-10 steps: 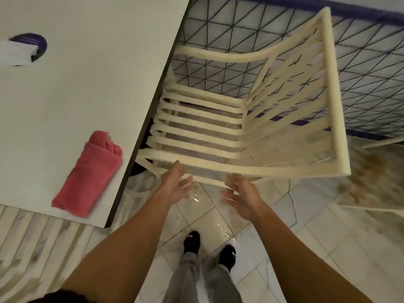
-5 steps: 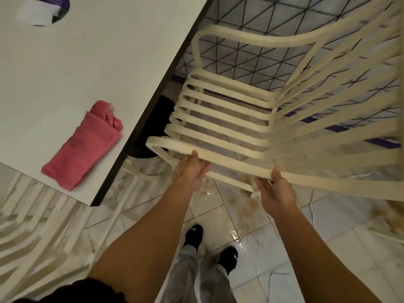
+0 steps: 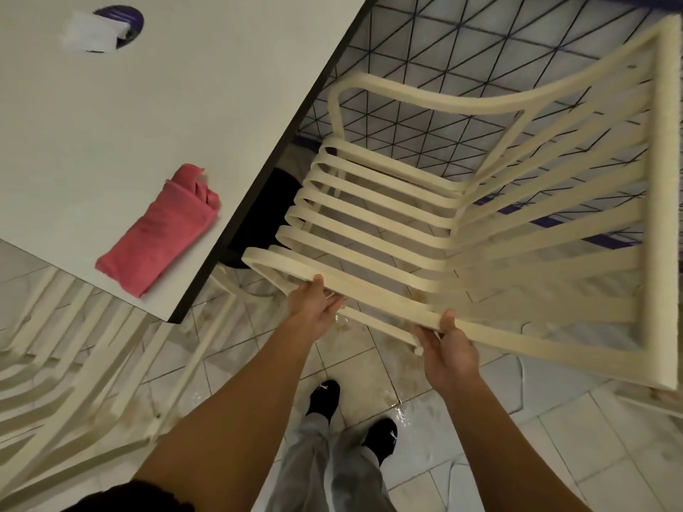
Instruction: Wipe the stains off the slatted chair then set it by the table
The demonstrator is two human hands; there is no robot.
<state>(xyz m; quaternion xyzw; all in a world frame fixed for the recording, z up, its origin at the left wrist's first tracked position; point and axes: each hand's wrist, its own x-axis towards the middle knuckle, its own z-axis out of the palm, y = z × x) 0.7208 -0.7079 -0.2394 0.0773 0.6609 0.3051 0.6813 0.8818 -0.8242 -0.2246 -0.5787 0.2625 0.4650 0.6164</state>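
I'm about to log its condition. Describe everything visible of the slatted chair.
The slatted chair is cream, plastic-looking, with curved seat slats, a slatted back and looped armrests. It is close beside the white table, seat facing it. The left hand and right hand both grip its near armrest; its legs are mostly hidden.

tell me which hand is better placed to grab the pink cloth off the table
Left. The left hand grips the chair beside the table, nearer the pink cloth; the right hand grips it farther away.

Bare forearms [image 3: 229, 419], a dark sleeve [image 3: 129, 497] on the left, grey trousers [image 3: 325, 471], black shoes [image 3: 324, 399] with perhaps a white logo.
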